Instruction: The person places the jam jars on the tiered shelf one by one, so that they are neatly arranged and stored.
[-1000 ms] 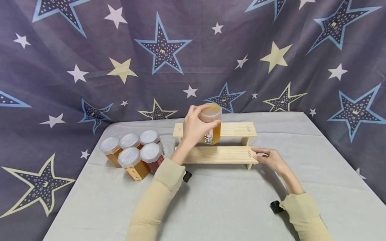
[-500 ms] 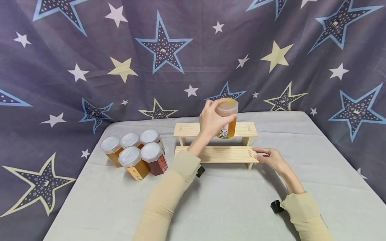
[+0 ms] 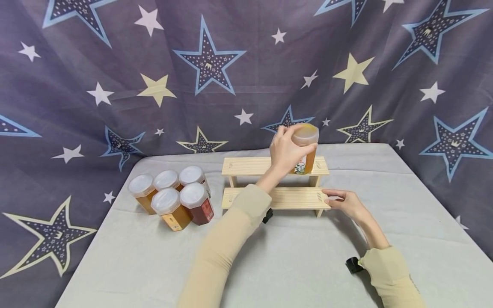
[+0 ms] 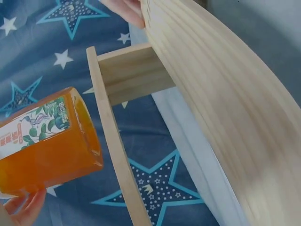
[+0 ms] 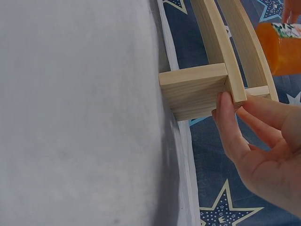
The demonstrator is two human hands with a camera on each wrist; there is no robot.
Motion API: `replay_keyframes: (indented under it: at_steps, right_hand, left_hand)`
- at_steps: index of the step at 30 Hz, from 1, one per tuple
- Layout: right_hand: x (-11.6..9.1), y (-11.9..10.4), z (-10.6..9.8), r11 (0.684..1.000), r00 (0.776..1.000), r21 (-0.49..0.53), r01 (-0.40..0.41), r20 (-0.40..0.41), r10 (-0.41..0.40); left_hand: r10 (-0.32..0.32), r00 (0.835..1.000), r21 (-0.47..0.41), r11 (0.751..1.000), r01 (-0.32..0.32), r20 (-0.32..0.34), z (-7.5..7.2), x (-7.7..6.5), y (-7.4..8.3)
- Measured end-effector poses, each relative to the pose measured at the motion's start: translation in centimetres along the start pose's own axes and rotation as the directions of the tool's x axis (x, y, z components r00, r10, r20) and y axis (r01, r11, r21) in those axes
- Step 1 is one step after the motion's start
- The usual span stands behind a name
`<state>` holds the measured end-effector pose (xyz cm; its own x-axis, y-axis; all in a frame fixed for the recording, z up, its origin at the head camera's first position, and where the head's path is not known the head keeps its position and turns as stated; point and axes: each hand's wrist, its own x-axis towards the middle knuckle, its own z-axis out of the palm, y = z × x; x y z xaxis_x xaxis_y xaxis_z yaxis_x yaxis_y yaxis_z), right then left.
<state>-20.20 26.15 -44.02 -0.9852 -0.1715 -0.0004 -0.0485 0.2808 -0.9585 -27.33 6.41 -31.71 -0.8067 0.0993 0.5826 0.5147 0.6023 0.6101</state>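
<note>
A hexagonal jar of amber honey with a translucent lid is upright over the right end of the upper wooden step. My left hand grips it near the lid, thumb on one side and fingers on the other. In the left wrist view, a gap separates the jar's base from the step's edge. At the lower step's right end, my right hand pinches the board between thumb and fingers. The right wrist view shows these fingers against the board's corner.
Several similar lidded jars stand grouped on the table left of the two-step wooden stand, one of them dark red. A pale grey cloth covers the table. Behind hangs a star-patterned curtain.
My left hand has carried the honey jar rightward and slightly back, from the stand's middle to over the upper step's right end. The right hand has stayed on the lower step.
</note>
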Motion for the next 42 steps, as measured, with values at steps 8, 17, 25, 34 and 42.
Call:
replay_keyframes:
  at_steps: [8, 17, 25, 34, 42]
  right_hand:
    - [0.0, 0.0, 0.0, 1.000, 1.000, -0.004, 0.000, 0.003, 0.000]
    - [-0.1, -0.1, 0.0, 1.000, 1.000, -0.011, -0.006, 0.001, 0.006]
    - [-0.3, -0.4, 0.0, 1.000, 1.000, -0.011, -0.001, -0.007, 0.001]
    - [-0.1, -0.2, 0.0, 1.000, 1.000, 0.004, 0.003, 0.000, -0.003]
    - [-0.1, -0.2, 0.0, 1.000, 1.000, 0.017, 0.002, 0.007, -0.002]
  left_hand:
    - [-0.011, 1.000, 0.023, 1.000, 0.011, -0.021, 1.5, 0.3, 0.1]
    - [-0.017, 1.000, 0.104, 0.994, 0.017, -0.006, 2.5, 0.0, -0.4]
    - [-0.035, 0.999, 0.088, 0.996, 0.033, 0.026, 2.4, 0.0, -0.2]
    - [-0.001, 0.996, -0.011, 1.000, 0.002, 0.093, 1.6, -0.5, -1.0]
    - [0.057, 0.998, -0.119, 0.991, -0.054, 0.020, 0.8, -1.7, -1.5]
